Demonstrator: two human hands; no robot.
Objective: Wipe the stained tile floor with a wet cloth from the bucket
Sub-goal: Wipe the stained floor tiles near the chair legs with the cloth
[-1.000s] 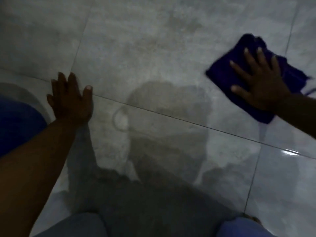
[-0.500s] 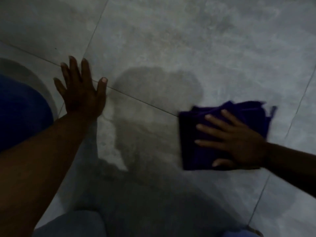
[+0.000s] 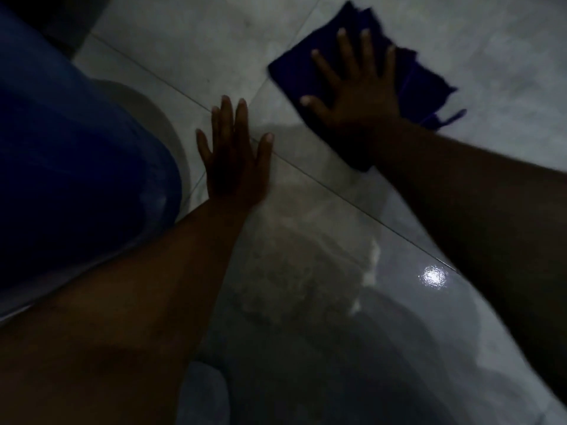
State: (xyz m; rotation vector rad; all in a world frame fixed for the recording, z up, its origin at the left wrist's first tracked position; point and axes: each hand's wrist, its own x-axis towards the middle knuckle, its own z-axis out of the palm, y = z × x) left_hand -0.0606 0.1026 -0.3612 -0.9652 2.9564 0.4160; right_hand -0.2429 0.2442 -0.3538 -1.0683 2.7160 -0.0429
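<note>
A dark blue cloth (image 3: 426,84) lies flat on the grey tile floor (image 3: 506,56) at the upper right. My right hand (image 3: 356,93) presses down on it with the fingers spread, palm on the cloth. My left hand (image 3: 234,161) rests flat on the floor to the left of the cloth, fingers apart, holding nothing. A wet, darker patch (image 3: 306,240) with a glint of light covers the tiles below both hands. The blue bucket (image 3: 76,148) stands at the left, close to my left forearm.
Grout lines (image 3: 337,196) run diagonally across the floor. My knee in grey-blue cloth (image 3: 202,394) shows at the bottom edge. The scene is dim, and a dark shadow lies over the lower right tiles.
My right hand has slid the cloth away from me, from the middle of the wet patch up to the far tile. The view has swung, so the bucket looms larger at left.
</note>
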